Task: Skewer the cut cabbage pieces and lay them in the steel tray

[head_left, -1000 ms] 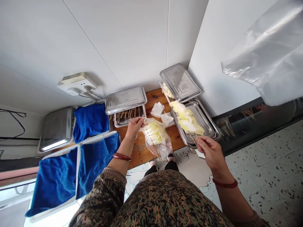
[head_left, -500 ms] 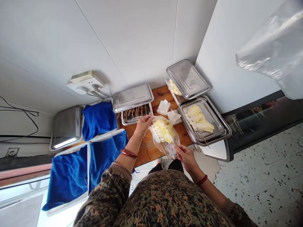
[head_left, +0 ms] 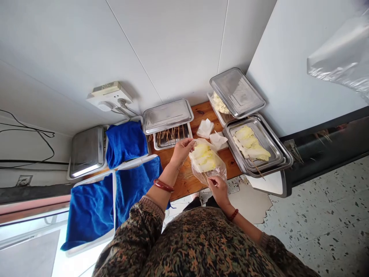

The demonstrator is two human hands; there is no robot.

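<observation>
A clear plastic bag (head_left: 198,166) hangs over the wooden table's front edge, with pale yellow cabbage leaves (head_left: 208,154) on skewers inside it. My left hand (head_left: 183,151) pinches the bag's upper left edge. At the bag's lower end, my right hand (head_left: 218,188) is closed on the thin bamboo skewers (head_left: 205,176); whether a fold of the bag is also between those fingers is hidden. To the right, more skewered cabbage (head_left: 251,144) lies on a metal tray (head_left: 277,157).
Paper-topped packets (head_left: 205,128) lie on the wooden table (head_left: 184,177). Behind, a metal lid (head_left: 168,115) partly covers a tray of skewers (head_left: 173,133). Another lid (head_left: 238,92) leans above the stacked trays. Blue cloths (head_left: 90,207) cover containers at left. A socket (head_left: 111,100) is on the wall.
My right hand has moved left from the bag's lower right edge to the skewer ends. The bag now lies closer around the cabbage. The whole view has shifted slightly.
</observation>
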